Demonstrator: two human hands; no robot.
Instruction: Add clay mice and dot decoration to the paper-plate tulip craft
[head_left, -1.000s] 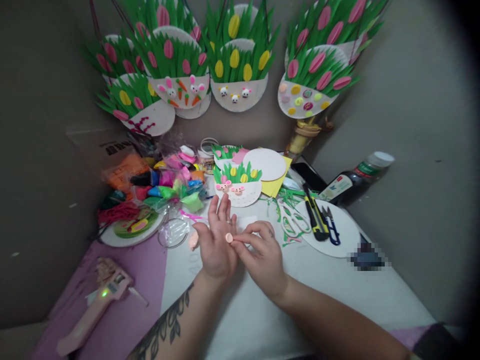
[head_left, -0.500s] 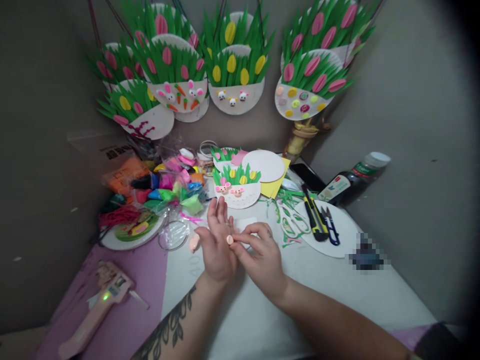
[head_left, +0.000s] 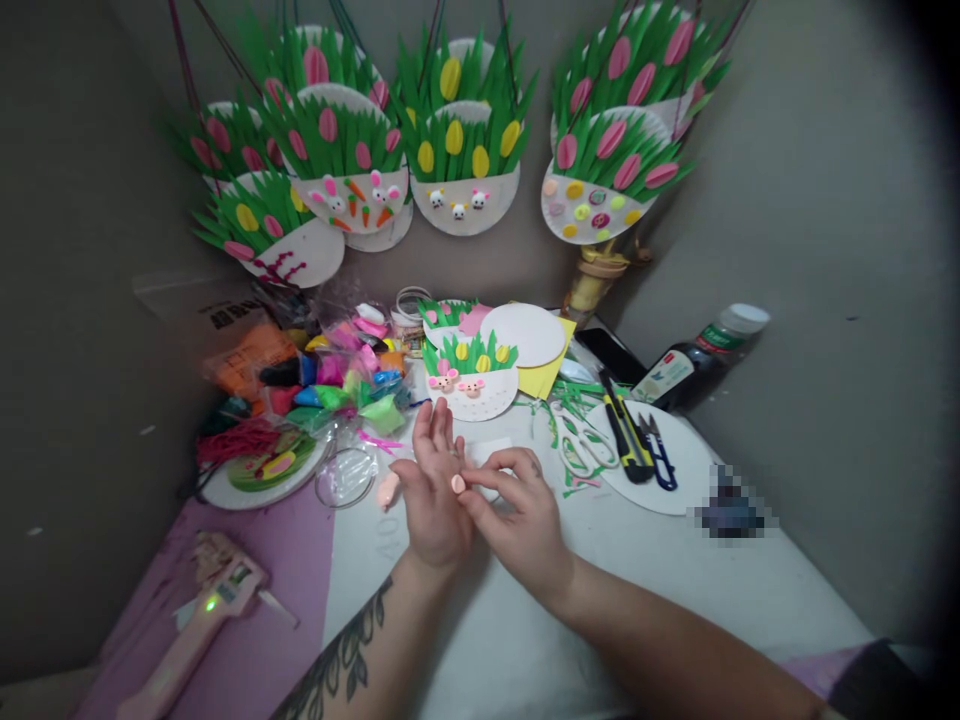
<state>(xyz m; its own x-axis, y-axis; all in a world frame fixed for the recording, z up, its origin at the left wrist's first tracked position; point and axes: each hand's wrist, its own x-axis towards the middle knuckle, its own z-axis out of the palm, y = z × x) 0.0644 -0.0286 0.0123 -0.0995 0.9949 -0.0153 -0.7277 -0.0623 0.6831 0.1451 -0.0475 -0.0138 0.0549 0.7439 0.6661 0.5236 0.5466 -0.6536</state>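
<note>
My left hand [head_left: 436, 500] is palm up over the table, its fingers stretched out. A small flattened piece of pale pink clay [head_left: 458, 485] is pinched between the thumb and forefinger of my right hand [head_left: 525, 515], against the left palm. A larger lump of pale pink clay [head_left: 388, 491] lies on the table just left of my left thumb. Beyond my fingertips lies a half paper plate [head_left: 480, 397] with green paper grass, yellow and pink paper tulips, and two pink clay animal faces.
A pink glue gun [head_left: 217, 590] with a lit green light lies at front left. Bags of coloured clay [head_left: 337, 365] are heaped behind. To the right are white scissors [head_left: 581, 440], a yellow-black utility knife [head_left: 628, 440], blue snips [head_left: 660, 455] and a dark bottle [head_left: 697, 355]. Decorated plates [head_left: 465, 205] hang behind.
The camera view has shifted slightly, so the hanging plates sit a little lower and further left. My hands keep nearly the same pose, with the clay piece still pinched at the palm.
</note>
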